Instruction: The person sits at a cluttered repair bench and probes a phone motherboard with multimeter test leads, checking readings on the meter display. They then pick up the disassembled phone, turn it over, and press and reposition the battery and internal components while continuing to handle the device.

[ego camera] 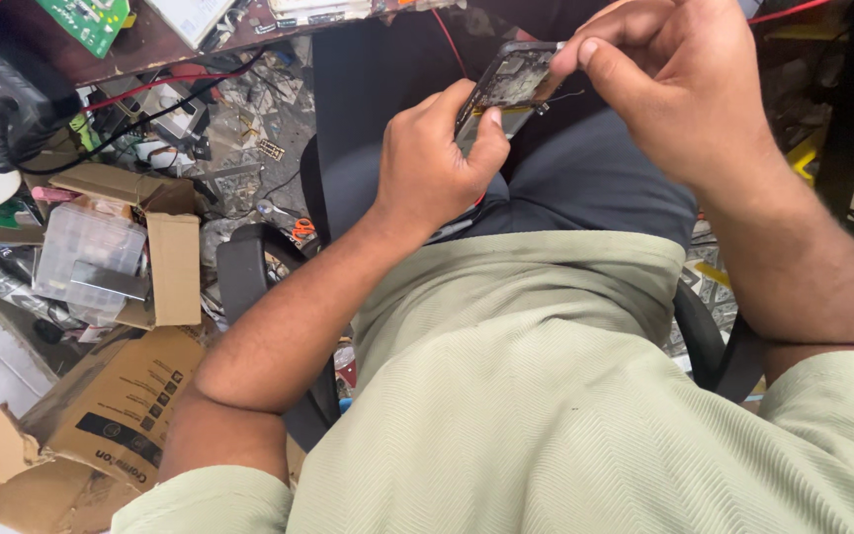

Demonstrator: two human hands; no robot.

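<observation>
The dark, flat opened phone body (pixel 506 87) already has its back off, innards bare. The left hand (pixel 432 163) is clamped round its lower end; above it, the right hand (pixel 679 84) pinches something small at the top edge, so work inside looks unfinished.

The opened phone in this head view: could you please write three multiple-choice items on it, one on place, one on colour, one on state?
1. Where is the opened phone?
A. Held above the person's lap
B. Lying in the cardboard box
C. Flat on the floor

2. What colour is the circuit board at the top left?
A. Blue
B. Green
C. Red

3. How is the phone held?
A. By the left hand alone
B. By neither hand
C. By both hands

Answers:
1 A, it is up between the hands over the dark trousers.
2 B, its face is green.
3 C, the left hand grips its lower end and the right hand pinches its top.
</observation>
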